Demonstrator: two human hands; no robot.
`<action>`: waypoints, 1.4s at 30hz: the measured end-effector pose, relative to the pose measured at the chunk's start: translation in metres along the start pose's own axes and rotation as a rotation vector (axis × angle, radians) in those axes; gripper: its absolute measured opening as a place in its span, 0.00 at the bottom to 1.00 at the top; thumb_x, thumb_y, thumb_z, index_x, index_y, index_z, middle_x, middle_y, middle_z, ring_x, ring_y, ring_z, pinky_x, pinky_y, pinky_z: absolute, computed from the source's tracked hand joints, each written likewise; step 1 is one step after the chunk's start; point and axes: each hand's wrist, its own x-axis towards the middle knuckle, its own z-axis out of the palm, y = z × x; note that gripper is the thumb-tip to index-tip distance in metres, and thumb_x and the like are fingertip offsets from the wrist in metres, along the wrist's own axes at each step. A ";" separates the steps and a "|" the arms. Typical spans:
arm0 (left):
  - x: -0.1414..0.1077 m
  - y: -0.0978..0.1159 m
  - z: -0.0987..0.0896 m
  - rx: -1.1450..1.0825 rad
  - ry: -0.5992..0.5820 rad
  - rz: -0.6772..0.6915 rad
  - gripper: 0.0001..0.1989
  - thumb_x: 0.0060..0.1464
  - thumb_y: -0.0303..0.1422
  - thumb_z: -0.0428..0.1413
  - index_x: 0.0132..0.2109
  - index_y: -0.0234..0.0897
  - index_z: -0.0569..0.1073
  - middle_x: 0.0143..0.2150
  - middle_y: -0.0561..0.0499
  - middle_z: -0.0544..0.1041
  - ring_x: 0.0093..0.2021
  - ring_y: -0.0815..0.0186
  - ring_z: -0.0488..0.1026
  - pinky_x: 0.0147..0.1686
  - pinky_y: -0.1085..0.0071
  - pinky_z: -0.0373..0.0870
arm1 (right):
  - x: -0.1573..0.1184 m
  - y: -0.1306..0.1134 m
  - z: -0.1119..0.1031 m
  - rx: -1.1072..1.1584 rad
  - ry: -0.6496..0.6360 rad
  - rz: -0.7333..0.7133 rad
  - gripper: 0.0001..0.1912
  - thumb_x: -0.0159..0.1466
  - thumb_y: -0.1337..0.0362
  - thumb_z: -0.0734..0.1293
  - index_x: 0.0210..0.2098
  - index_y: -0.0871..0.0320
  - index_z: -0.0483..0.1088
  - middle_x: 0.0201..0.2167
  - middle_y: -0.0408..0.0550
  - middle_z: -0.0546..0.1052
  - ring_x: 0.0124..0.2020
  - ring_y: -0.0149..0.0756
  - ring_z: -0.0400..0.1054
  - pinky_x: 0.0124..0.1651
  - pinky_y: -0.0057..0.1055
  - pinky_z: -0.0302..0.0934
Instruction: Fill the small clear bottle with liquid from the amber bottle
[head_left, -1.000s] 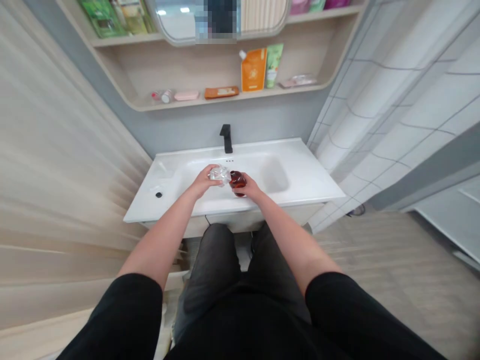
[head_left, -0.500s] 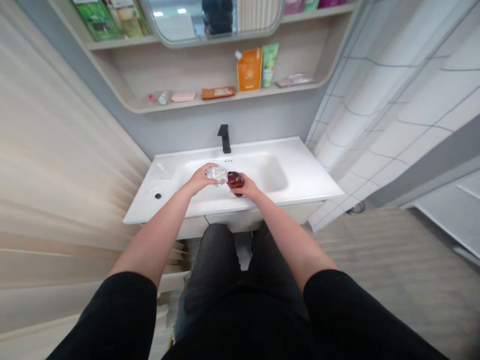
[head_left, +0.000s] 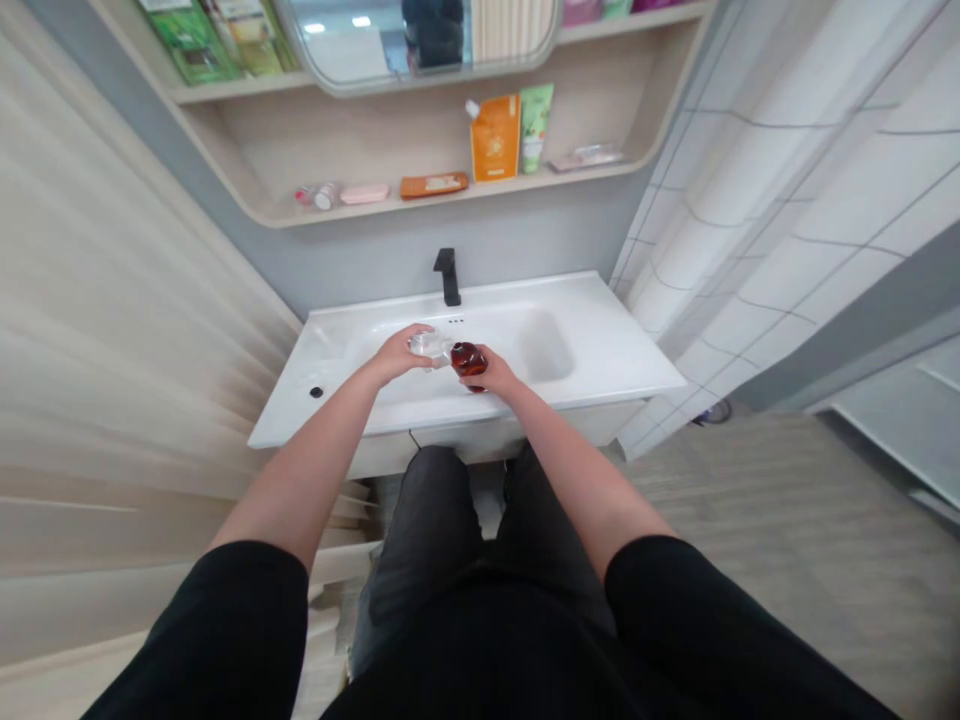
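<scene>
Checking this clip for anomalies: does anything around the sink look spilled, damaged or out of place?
Nothing stands out. The left hand holds a clear, crinkled plastic item beside the dark amber bottle in the right hand, above a white ceramic sink, which shows no visible spill.

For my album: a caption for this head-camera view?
Over a white washbasin, left hand holds a clear item, right hand an amber bottle.
</scene>
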 end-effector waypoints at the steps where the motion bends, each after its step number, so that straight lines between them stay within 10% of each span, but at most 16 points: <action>1: 0.000 0.001 -0.001 0.006 -0.003 -0.002 0.43 0.33 0.43 0.76 0.60 0.39 0.80 0.61 0.43 0.82 0.60 0.47 0.78 0.64 0.54 0.72 | 0.000 0.000 0.000 0.001 -0.003 0.002 0.43 0.48 0.58 0.86 0.61 0.53 0.75 0.49 0.45 0.86 0.50 0.48 0.82 0.63 0.48 0.73; 42: 0.004 0.019 -0.010 0.165 -0.062 -0.011 0.45 0.34 0.48 0.76 0.62 0.42 0.80 0.59 0.47 0.83 0.52 0.50 0.77 0.56 0.56 0.74 | -0.003 -0.008 0.002 0.015 -0.019 0.026 0.45 0.49 0.61 0.86 0.64 0.53 0.74 0.50 0.47 0.87 0.53 0.50 0.82 0.64 0.49 0.74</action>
